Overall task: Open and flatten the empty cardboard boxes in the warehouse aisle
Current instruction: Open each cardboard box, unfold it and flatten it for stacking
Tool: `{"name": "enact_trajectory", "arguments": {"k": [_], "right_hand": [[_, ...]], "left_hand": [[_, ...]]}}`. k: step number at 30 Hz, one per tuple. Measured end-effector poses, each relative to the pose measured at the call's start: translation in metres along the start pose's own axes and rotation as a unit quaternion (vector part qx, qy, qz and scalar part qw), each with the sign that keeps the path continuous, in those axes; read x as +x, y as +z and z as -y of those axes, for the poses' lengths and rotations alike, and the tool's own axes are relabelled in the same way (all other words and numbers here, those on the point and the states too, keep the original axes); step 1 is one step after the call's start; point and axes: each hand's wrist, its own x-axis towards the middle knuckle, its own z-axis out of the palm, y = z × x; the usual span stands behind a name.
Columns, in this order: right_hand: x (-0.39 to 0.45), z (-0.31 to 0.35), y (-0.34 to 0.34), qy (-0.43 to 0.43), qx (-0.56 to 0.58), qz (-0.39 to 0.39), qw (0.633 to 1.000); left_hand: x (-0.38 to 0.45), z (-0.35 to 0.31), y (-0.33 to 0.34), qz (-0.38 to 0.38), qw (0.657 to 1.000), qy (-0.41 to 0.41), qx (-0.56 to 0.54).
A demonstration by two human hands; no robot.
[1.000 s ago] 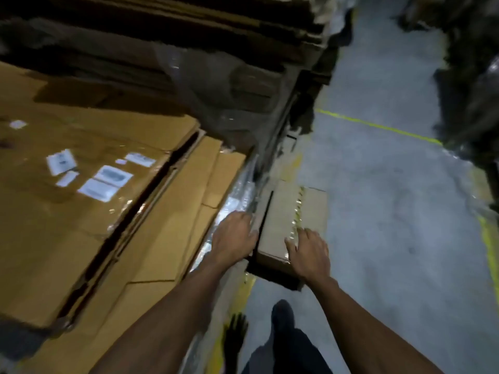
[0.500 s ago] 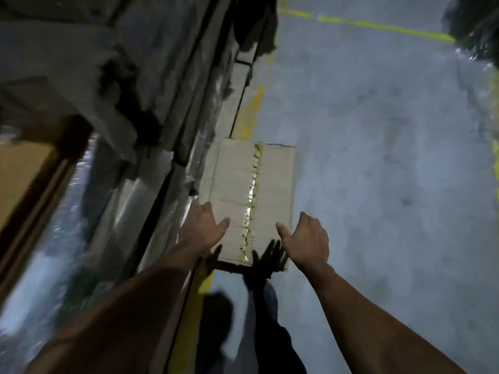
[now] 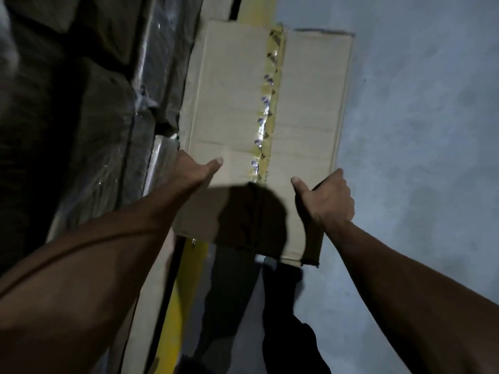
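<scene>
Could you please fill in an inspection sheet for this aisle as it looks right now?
Surface: grey concrete floor with a yellow painted line along the stacks.
Job's things: one cardboard box, top flaps closed, seam covered by yellowish tape.
Clutter: nothing seen.
Hands: left hand grips the box's left side, thumb on top; right hand grips the right side, thumb on top.
Cables: nothing seen.
Surroundings: plastic-wrapped stacks stand left of the box; the person's dark trousers show below.
</scene>
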Motion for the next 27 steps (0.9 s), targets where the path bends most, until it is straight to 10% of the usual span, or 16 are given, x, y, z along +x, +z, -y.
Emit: {"name": "enact_trajectory", "arguments": {"k": [11, 27], "right_hand": [[-0.017, 0.000, -0.010, 0.031, 0.069, -0.016, 0.997], [-0.181, -0.081, -0.044, 0.043, 0.041, -0.036, 0.998]], "left_hand": [[-0.001, 0.025, 0.001, 0.017, 0.996, -0.015, -0.084], [-0.188, 0.071, -0.047, 0.015, 0.995, 0.064, 0.073]]}}
